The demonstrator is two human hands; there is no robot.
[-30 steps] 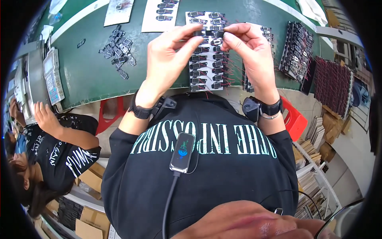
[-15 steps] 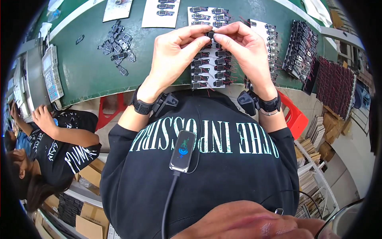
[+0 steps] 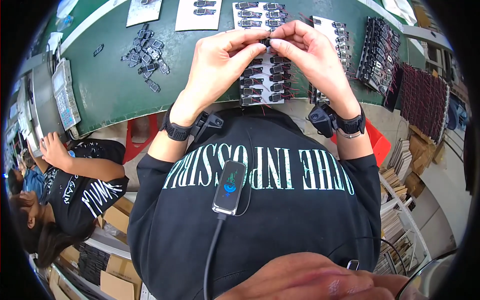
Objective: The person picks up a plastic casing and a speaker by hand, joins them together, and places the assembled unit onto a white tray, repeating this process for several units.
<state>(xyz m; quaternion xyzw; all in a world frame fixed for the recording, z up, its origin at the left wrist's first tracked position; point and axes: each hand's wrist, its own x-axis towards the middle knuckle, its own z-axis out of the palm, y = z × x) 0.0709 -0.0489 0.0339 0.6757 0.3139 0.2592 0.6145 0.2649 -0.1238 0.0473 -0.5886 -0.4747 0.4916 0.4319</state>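
Note:
Above a white board (image 3: pixel 266 80), both my hands meet with their fingertips pinched around a small black part (image 3: pixel 266 43). My left hand (image 3: pixel 217 62) is closed on its left side, thumb against index finger. My right hand (image 3: pixel 316 57) grips it from the right, with its thumb and index finger bent inward. Fingers cover most of the part, so its exact shape is hidden. Two columns of small black rectangular parts with thin red wires lie on the board beneath. To the left, a loose pile of similar parts (image 3: pixel 146 55) rests on the green table (image 3: pixel 112 82).
White boards (image 3: pixel 196 21) stand at the far left, and another board (image 3: pixel 325 25) with parts lies right. Beyond it are a black tray of parts (image 3: pixel 377 55) and red-wired stacks (image 3: pixel 424 102). A keypad device (image 3: pixel 65 95) and a co-worker (image 3: pixel 95 162) are at left.
My right wrist and forearm have swung outward to the right. The fingertips stay together on the small black part. The view has shifted slightly.

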